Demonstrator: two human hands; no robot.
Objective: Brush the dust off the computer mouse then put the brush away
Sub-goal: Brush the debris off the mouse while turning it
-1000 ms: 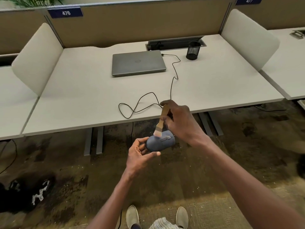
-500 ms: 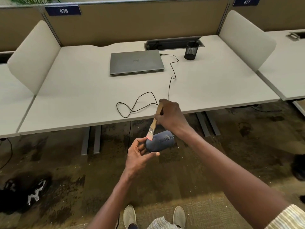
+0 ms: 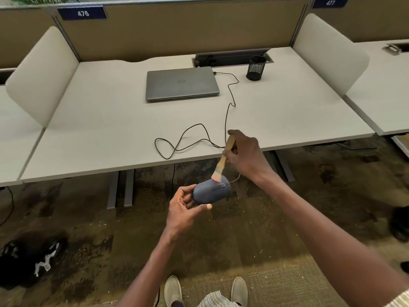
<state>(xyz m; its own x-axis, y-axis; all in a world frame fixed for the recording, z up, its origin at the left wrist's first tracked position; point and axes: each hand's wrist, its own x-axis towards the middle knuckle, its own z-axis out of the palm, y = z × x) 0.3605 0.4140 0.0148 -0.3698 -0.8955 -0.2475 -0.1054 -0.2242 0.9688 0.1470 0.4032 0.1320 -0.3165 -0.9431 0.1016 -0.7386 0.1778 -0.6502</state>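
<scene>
My left hand [image 3: 184, 209] cups the blue mouse [image 3: 211, 191] in front of the desk [image 3: 110, 120], over the carpet. My right hand [image 3: 245, 155] is closed round the brush [image 3: 223, 161] handle, bristles touching the mouse's top. Its cable [image 3: 190, 138] loops across the desk.

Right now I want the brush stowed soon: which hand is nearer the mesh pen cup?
Right. The right hand is at the desk edge, below the mesh pen cup; the left hand is lower, off the desk.
</scene>
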